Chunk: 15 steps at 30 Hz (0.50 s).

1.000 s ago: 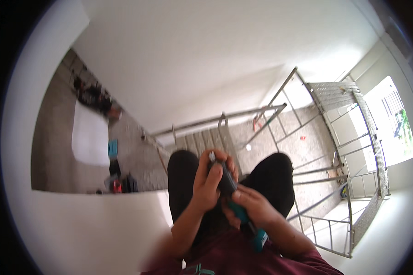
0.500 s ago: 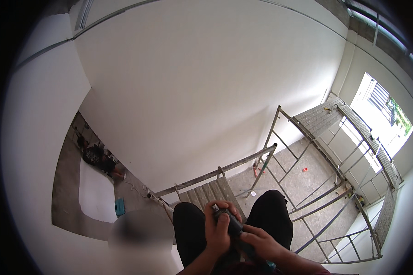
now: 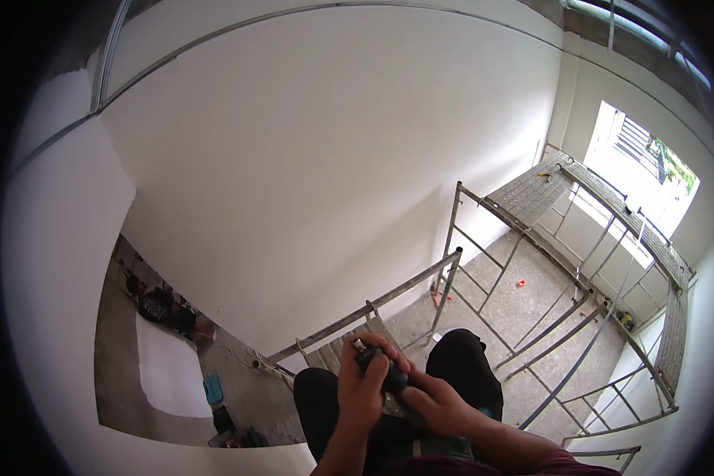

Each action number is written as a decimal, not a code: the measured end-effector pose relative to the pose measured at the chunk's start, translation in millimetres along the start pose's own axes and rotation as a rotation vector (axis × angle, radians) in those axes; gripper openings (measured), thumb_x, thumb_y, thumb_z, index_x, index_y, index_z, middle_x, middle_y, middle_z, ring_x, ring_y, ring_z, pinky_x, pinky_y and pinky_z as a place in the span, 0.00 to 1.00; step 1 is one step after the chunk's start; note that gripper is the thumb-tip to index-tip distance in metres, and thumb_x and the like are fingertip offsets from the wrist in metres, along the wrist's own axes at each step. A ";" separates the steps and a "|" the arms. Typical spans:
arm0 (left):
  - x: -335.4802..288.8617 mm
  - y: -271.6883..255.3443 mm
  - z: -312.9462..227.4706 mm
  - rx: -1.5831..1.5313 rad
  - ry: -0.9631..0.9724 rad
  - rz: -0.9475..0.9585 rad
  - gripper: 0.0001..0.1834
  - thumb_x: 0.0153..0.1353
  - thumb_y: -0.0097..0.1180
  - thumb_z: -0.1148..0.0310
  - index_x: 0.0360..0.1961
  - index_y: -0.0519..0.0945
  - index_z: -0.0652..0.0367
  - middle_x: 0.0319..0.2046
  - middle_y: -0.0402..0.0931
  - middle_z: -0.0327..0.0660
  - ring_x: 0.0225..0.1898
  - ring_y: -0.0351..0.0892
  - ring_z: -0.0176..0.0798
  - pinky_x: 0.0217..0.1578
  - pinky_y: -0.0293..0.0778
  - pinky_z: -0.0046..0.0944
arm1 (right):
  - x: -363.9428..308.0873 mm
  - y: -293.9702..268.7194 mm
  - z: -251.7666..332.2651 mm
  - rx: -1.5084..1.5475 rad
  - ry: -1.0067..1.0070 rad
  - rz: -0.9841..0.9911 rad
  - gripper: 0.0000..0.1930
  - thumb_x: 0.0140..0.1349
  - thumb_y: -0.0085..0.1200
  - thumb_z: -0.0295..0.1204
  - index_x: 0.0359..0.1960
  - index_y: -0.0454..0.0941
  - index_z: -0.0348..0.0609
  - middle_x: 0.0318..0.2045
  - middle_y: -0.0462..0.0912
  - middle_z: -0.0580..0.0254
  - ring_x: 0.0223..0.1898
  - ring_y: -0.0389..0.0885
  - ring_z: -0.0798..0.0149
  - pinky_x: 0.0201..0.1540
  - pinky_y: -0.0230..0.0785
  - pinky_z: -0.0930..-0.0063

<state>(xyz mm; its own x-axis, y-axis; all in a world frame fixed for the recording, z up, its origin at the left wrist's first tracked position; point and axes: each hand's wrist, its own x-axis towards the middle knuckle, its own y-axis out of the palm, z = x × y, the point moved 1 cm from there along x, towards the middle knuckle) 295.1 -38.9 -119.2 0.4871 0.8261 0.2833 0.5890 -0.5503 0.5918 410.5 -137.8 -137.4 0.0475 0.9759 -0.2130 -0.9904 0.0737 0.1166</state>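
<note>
Between my raised knees, both hands hold a dark tool (image 3: 388, 373) that looks like a power drill, with a short metal tip at its upper left end. My left hand (image 3: 366, 385) wraps round the tip end, thumb lying along the black body. My right hand (image 3: 438, 404) closes on its lower right end, fingers partly hidden. A teal part shows below my right wrist; I cannot tell whether it belongs to the tool. Behind my hands is a slatted scaffold platform (image 3: 329, 353), and my dark trouser knees (image 3: 461, 369) stand either side.
Metal scaffold frames (image 3: 491, 270) with a perforated plank (image 3: 531, 194) stand at right, beside a bright window (image 3: 638, 170). A small red object (image 3: 521, 283) lies on the concrete floor below. Through a wall opening at left are a person in dark clothes (image 3: 166, 309) and a teal case (image 3: 212, 389).
My view has shifted, so the scaffold sits further left and more floor shows at lower left. Both hands and the tool have moved slightly left; the blurred shape at lower left is gone.
</note>
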 end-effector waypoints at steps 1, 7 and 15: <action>2.9 -4.1 1.1 -0.168 -0.007 0.137 0.11 0.69 0.53 0.72 0.50 0.69 0.58 0.41 0.72 0.43 0.38 0.79 0.41 0.50 0.76 0.49 | -1.4 0.9 -3.2 0.172 0.074 0.090 0.19 0.75 0.47 0.40 0.58 0.72 0.40 0.31 0.79 0.64 0.25 0.79 0.66 0.29 0.74 0.70; 8.8 -18.5 -4.7 -0.188 0.027 0.254 0.17 0.62 0.62 0.71 0.49 0.70 0.56 0.43 0.72 0.43 0.40 0.79 0.40 0.49 0.76 0.45 | -10.8 6.2 3.2 0.075 -0.044 0.152 0.17 0.76 0.47 0.41 0.54 0.72 0.41 0.33 0.82 0.59 0.27 0.81 0.63 0.32 0.74 0.67; -2.1 -5.0 -13.1 0.202 0.203 -0.168 0.26 0.55 0.67 0.79 0.55 0.73 0.64 0.47 0.78 0.50 0.50 0.81 0.48 0.55 0.79 0.49 | -5.6 5.2 29.1 -0.443 -0.276 -0.102 0.18 0.72 0.52 0.41 0.52 0.71 0.39 0.36 0.81 0.44 0.29 0.81 0.46 0.37 0.75 0.62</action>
<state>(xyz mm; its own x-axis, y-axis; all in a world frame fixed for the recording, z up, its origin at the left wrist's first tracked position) 282.6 -36.3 -112.9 0.2457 0.9034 0.3515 0.7757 -0.4007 0.4875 408.9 -136.8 -107.3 0.1199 0.9904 0.0686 -0.9359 0.1358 -0.3250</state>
